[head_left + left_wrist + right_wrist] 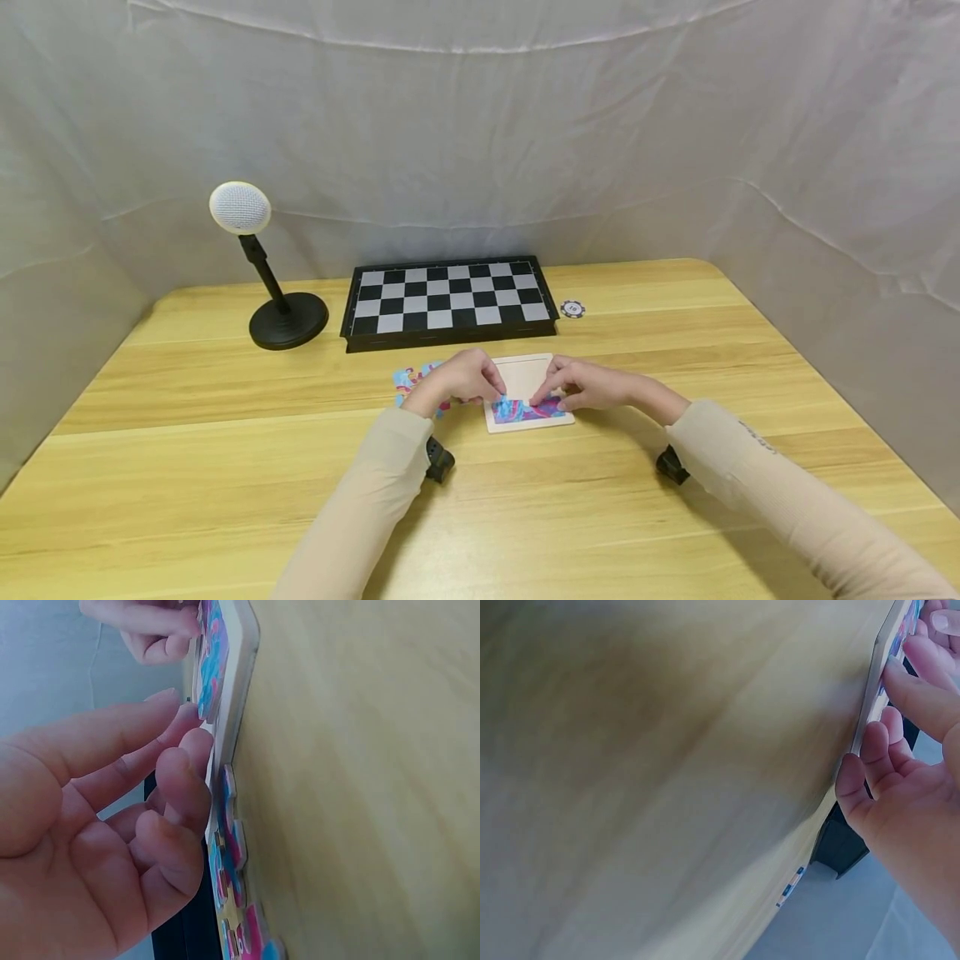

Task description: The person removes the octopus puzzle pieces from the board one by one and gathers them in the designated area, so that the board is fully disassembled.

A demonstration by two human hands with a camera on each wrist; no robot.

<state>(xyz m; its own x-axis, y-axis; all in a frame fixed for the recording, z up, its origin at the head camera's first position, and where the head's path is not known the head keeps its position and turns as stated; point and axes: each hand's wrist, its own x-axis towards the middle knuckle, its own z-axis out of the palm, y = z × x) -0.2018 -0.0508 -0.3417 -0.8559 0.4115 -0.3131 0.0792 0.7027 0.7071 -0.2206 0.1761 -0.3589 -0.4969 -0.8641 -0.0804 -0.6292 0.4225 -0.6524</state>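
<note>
A pale shallow puzzle tray (525,371) lies on the table, with joined blue, pink and purple puzzle pieces (519,412) along its near side. My left hand (468,375) reaches in from the left, thumb and index fingertip pinching a blue puzzle piece (208,705) at the left end of that row. Its other fingers curl loosely near the tray's edge. From the right, my right hand (597,386) touches the joined pieces with extended index finger and thumb, while its remaining fingers hang beside the tray. Loose puzzle pieces (405,380) lie left of the tray, partly hidden by my left hand.
Behind the tray sits a black-and-white chessboard case (450,297), with a poker chip (572,309) to its right. A round-headed microphone-like thing on a black stand (288,320) is at the back left. Pale cloth (480,133) encloses the wooden table (562,517).
</note>
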